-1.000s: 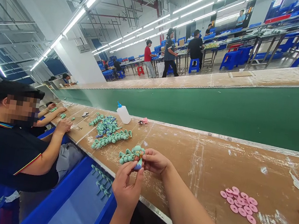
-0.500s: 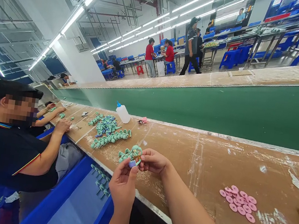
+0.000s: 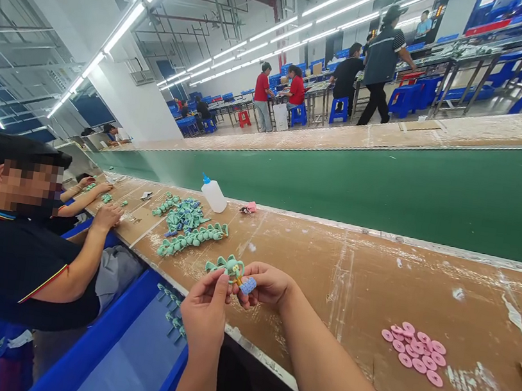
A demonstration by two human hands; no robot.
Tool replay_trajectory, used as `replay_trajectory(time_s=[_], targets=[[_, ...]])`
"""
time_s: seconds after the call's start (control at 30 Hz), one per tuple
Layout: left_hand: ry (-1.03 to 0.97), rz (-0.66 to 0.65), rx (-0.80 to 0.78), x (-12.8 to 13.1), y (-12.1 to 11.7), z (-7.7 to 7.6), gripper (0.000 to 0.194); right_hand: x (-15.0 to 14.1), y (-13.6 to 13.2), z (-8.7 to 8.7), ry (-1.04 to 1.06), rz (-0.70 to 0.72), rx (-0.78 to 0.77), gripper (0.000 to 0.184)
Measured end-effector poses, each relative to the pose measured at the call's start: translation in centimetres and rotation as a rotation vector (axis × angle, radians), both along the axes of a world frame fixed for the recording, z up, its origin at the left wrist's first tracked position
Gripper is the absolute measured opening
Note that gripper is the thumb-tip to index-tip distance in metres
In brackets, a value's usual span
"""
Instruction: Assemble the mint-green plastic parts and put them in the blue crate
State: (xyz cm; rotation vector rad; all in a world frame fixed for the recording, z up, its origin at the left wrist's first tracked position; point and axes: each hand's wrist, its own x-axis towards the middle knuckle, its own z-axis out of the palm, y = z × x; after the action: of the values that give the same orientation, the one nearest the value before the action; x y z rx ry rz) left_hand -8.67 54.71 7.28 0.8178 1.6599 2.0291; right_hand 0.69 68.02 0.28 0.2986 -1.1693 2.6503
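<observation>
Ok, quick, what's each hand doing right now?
Left hand: closed, pinching the mint-green plastic toy.
Right hand: closed, holding the blue ribbed piece at the toy.

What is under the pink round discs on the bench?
The pink discs overlap on the bench's stained brown top. Lower discs are partly covered; the top directly beneath them cannot be seen.

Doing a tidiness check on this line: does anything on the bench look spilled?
Yes: a white streak runs across the brown bench top at far right, beyond the pink discs, looking like a dried spill.
</observation>
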Motion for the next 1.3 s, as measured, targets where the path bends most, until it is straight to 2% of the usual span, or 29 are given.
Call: replay_trajectory(time_s=[0.2, 0.53, 0.97, 1.07, 1.2, 1.3], targets=[[0.014, -0.032, -0.025, 0.6, -0.4, 0.2, 0.049, -0.3, -0.1, -0.3, 0.003, 0.071, -0.006, 0.041], [-0.004, 0.009, -0.011, 0.7, -0.2, 0.1, 0.049, -0.3, -0.1, -0.1, 0.006, 0.078, -0.003, 0.042], [0.015, 0.056, -0.034, -0.4, -0.1, -0.6, 0.053, -0.1, -0.2, 0.0, -0.059, -0.016, 0.04, 0.048], [0.035, 0.012, -0.042, -1.4, -0.6, -1.2, 0.054, -0.1, -0.3, 0.2, -0.115, -0.068, 0.067, 0.053], [-0.059, -0.063, 0.047, -2.4, -2.2, -2.9, 0.061, -0.2, -0.4, 0.4, -0.201, -0.18, 0.104, 0.05], [-0.009, -0.08, -0.04, -2.0, -3.3, -4.4, 0.067, -0.5, -0.5, 0.4, -0.271, -0.232, 0.165, 0.05]])
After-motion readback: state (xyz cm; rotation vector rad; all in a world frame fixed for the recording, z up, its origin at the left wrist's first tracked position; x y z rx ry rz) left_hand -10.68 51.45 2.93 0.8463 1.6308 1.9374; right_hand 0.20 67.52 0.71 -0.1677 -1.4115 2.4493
